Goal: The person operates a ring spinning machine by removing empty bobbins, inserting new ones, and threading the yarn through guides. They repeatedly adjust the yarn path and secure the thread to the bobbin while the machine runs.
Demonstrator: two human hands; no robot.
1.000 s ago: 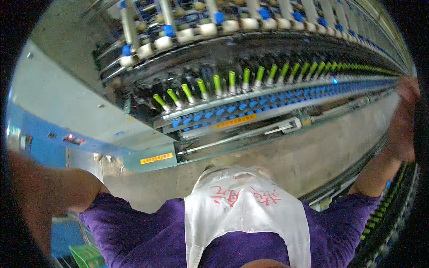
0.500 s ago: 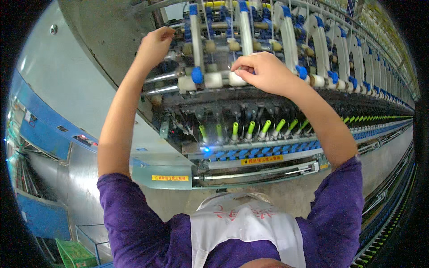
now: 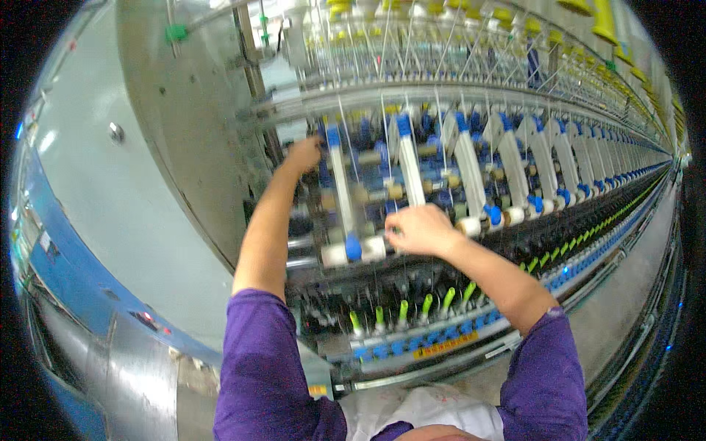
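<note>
My left hand (image 3: pixel 304 154) reaches up to the end of a spinning frame, just left of the first pale pressure arm (image 3: pixel 343 187) near its blue upper end. Its fingers look bunched, but blur and shadow hide what they touch. Lower and to the right, my right hand (image 3: pixel 423 229) is at the lower end of the second pressure arm (image 3: pixel 412 165). Its fingers are curled together beside the white roller (image 3: pixel 373 248); whatever they pinch is too small or hidden. A blue knob (image 3: pixel 354 248) marks the first arm's lower end.
Lime-green spindle tubes (image 3: pixel 427 304) stand in a row below the rollers, above a blue-and-white rail. A large pale machine housing (image 3: pixel 176 220) rises at left. Further pressure arms (image 3: pixel 471 173) run off to the right. Yellow bobbins (image 3: pixel 604 26) hang overhead.
The view has tilted upward, showing the yarn and bobbins above. My left hand has moved closer to the first arm's upper end. The right hand stays by the second arm's lower end.
</note>
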